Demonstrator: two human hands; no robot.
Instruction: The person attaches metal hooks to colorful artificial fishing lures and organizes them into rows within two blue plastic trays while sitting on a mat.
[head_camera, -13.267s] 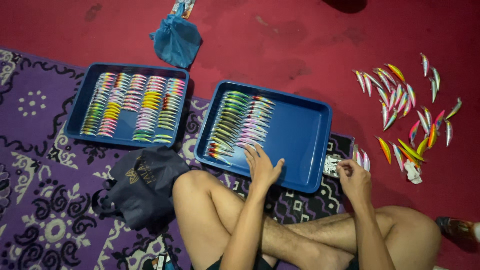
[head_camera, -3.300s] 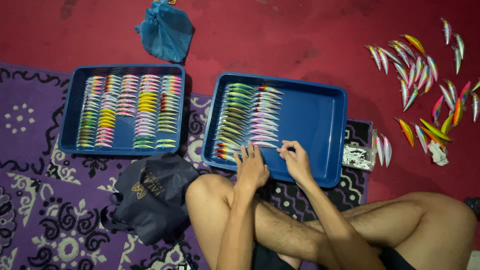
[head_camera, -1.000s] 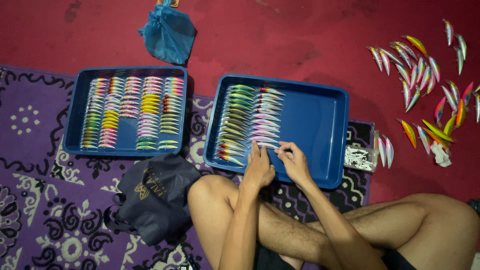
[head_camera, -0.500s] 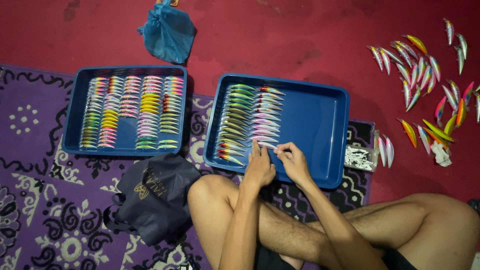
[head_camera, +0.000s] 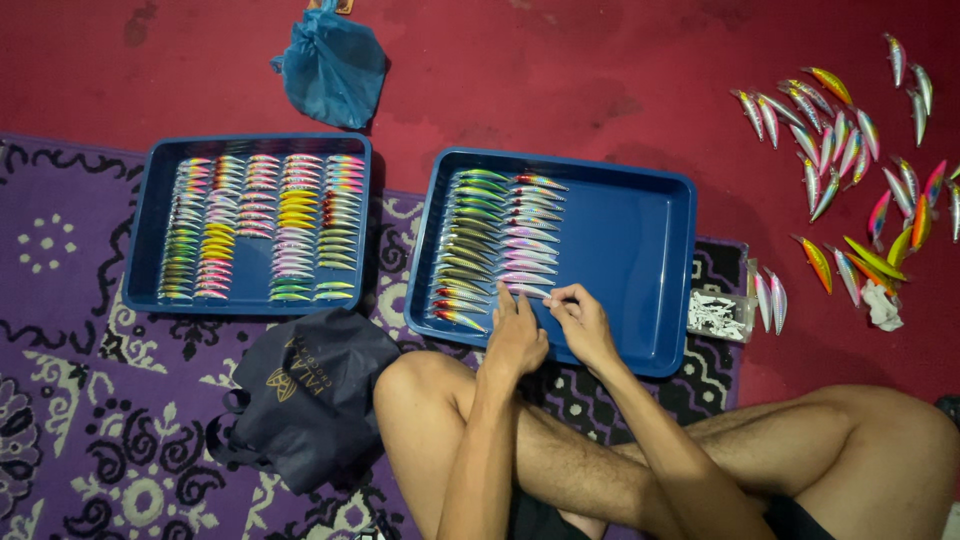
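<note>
With both hands' fingers (head_camera: 556, 298) pinched on one lure (head_camera: 530, 291), a slip could scatter the neat rows (head_camera: 500, 240) in the tray (head_camera: 640, 240).

Bare-armed and bare-legged, no sleeves reaching the wrists. Left hand (head_camera: 516, 342) and right hand (head_camera: 583, 325) without gloves, rings or watch. Dark shorts (head_camera: 545, 518) showing at the lower edge, knees uncovered.
</note>
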